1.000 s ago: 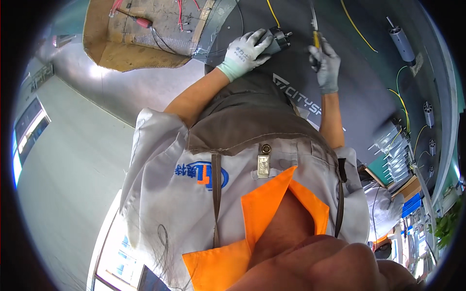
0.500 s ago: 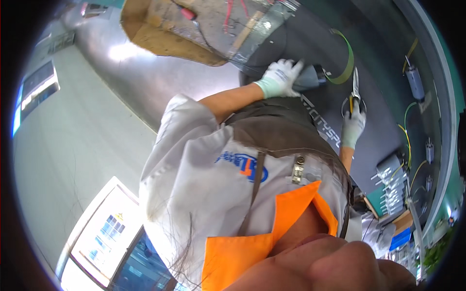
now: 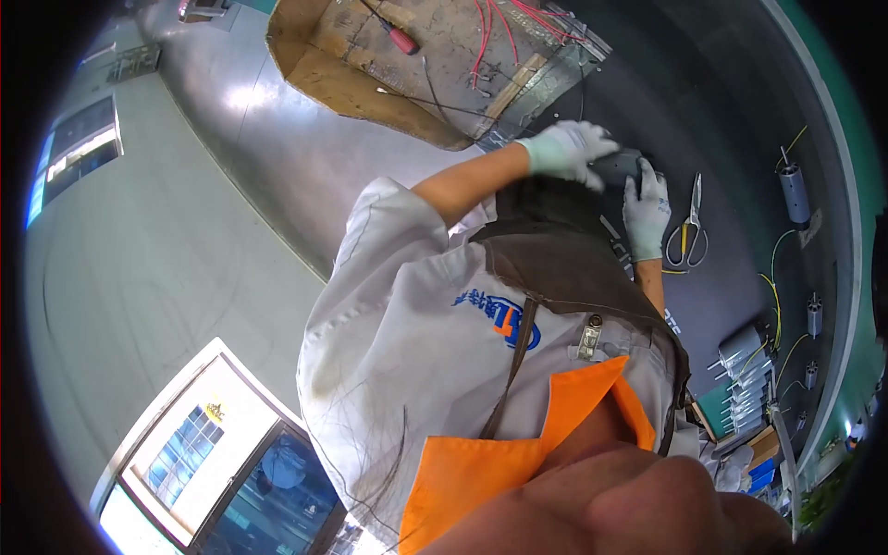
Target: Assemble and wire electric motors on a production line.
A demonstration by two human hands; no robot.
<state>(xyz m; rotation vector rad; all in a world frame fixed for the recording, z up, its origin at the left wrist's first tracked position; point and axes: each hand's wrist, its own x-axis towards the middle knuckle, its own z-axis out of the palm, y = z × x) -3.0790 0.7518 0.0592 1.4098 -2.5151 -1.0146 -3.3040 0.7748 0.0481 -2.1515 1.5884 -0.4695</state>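
Observation:
A grey cylindrical motor (image 3: 618,168) lies on the dark mat in front of me, partly covered by both gloved hands. My right hand (image 3: 647,213) has its fingers and thumb around the motor's right end. At the other end is my left hand (image 3: 566,151), slightly blurred, its fingers and thumb spread apart; whether it touches the motor is hard to tell. Just right of my right hand, a pair of scissors (image 3: 686,231) with a yellow mark on the handle rests on the mat, blades pointing away.
A worn cardboard tray (image 3: 361,102) at the far left holds a red-handled tool (image 3: 402,40) and red wires (image 3: 483,42). Along the right edge stand another grey motor (image 3: 794,192) and smaller ones with yellow-green wires. Several silver cylinders with shafts (image 3: 746,379) are grouped at the lower right.
My right hand has put the scissors down on the mat and moved left onto the motor. The green-yellow strip that curved out from the motor is no longer seen there. The view has shifted somewhat.

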